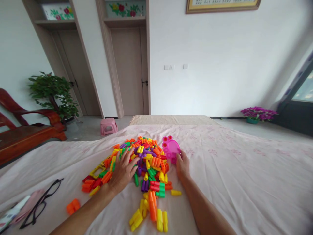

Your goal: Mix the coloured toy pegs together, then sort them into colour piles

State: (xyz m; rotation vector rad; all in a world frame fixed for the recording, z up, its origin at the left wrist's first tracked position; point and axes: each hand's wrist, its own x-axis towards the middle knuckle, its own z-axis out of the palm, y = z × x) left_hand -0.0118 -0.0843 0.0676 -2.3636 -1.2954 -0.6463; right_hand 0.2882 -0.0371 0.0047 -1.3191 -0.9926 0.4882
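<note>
Pile (pixel 146 160): orange, yellow, green, purple, red | dish (pixel 174 147): pink | cloth (pixel 220 176): pale, pink floral | glasses (pixel 40 204): black

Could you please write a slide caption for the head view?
Left hand over a heap of colourful toy blocks, right hand holding a pink piece.

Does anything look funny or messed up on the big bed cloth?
I see nothing broken or spilled. But one orange piece lies by itself, left of the jumbled block pile, and the black glasses are lying open on the cloth near the toys, which seems an odd spot for them.
</note>
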